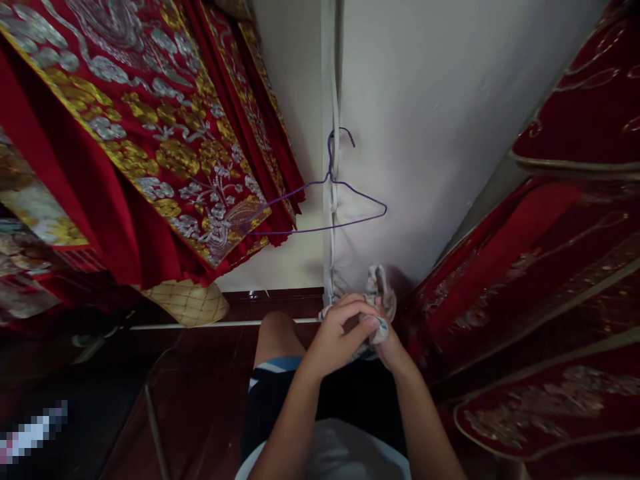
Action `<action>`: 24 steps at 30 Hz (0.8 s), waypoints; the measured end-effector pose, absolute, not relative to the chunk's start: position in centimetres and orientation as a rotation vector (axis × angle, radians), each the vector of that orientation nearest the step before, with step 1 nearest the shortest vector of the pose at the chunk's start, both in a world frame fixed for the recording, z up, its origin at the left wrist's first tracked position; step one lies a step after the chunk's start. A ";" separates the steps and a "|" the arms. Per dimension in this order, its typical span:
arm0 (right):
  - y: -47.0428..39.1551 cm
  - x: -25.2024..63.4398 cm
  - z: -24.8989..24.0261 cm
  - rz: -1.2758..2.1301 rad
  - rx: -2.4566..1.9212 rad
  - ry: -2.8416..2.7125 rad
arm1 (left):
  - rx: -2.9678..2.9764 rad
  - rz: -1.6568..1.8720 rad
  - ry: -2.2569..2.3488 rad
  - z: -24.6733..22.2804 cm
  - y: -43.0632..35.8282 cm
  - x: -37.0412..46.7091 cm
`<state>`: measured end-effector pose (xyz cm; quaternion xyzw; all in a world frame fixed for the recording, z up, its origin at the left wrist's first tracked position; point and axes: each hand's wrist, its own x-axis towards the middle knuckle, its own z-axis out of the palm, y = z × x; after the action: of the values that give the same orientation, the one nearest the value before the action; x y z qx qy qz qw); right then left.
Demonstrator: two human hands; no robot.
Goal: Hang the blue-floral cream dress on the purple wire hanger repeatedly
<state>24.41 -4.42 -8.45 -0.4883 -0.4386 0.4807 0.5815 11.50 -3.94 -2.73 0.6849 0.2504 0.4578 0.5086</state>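
Observation:
Both hands meet low in the middle of the head view, in front of my lap. Fingers of my left hand (347, 331) are closed on a crumpled pale patterned cloth (381, 285). My right hand (389, 339) is closed on the same cloth, partly covered by my left hand and the folds. Part of the cloth stands up beyond my fingers. Further up, a purple wire hanger (360, 193) hangs by a pale cord or strip (334, 87) at the wall, bearing nothing and touched by neither hand.
Red cloth embroidered in gold and silver (175, 133) hangs on the left. More red embroidered fabric (540, 267) lines the right side. A thin pale rod (200, 325) runs low across the dark floor, and a dark surface (75, 400) lies at the lower left.

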 end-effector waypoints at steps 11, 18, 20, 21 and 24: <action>-6.5 25.3 -6.1 2.010 -1.008 -1.230 | 1.669 0.566 0.609 -8.2 -2.2 7.4; -1.4 30.5 2.5 1.741 -1.131 -1.918 | 2.349 0.131 1.156 -7.5 -0.6 1.7; 0.9 30.8 3.0 1.399 -1.241 -1.961 | 2.521 0.087 1.347 -6.0 0.7 -0.4; 2.2 30.8 2.8 1.235 -1.253 -1.954 | 2.568 0.074 1.410 -5.3 1.3 -1.3; 6.2 30.4 1.8 0.845 -1.220 -1.831 | 2.608 0.141 1.561 -3.4 2.8 -3.4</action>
<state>30.37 6.20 1.82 -0.4783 -0.7180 0.3312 0.3822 -3.45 2.80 -3.45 0.8561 0.5123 0.0461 0.0493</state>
